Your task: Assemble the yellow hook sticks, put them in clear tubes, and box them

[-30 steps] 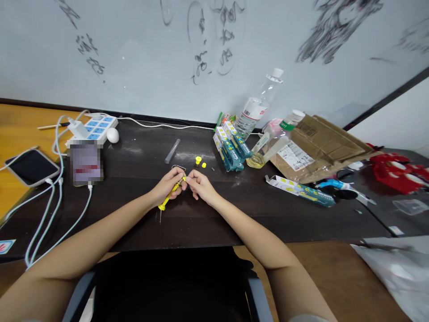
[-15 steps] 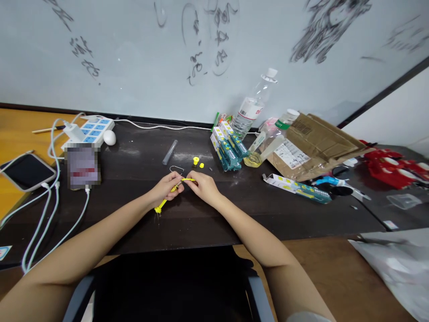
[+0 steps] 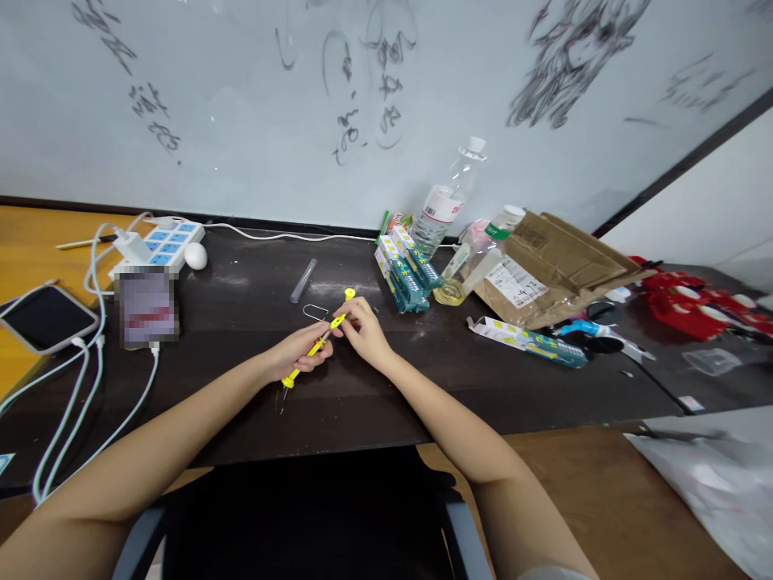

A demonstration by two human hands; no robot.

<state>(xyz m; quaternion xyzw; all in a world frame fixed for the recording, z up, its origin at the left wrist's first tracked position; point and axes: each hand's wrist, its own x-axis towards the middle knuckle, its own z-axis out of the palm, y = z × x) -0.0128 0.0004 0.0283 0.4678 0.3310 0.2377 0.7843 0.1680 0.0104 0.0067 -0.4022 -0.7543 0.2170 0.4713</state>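
Note:
My left hand [image 3: 300,352] is closed around a slim yellow plastic tool [image 3: 315,347], held at a slant over the dark table. Thin wires stick out of its lower flanged end, and a metal shaft shows near its upper end. At that upper end, my right hand [image 3: 363,329] pinches a small yellow piece with an opening in it [image 3: 338,321]. Whether this piece is joined to the shaft I cannot tell. Just beyond my hands lie a bent wire hook [image 3: 315,308] and a yellow cap [image 3: 349,294]. A clear tube [image 3: 303,281] rests farther back.
Teal-and-yellow boxes [image 3: 406,274] stand near a water bottle [image 3: 444,201] and another bottle [image 3: 480,256]. An opened box [image 3: 527,341] and a cardboard parcel [image 3: 543,258] lie to the right. Cables, a power strip [image 3: 166,244] and two phones [image 3: 51,316] occupy the left.
My right hand has turned and its fingers have shifted on the yellow piece, which now shows its opening. The left hand keeps its hold on the tool. The view has shifted slightly.

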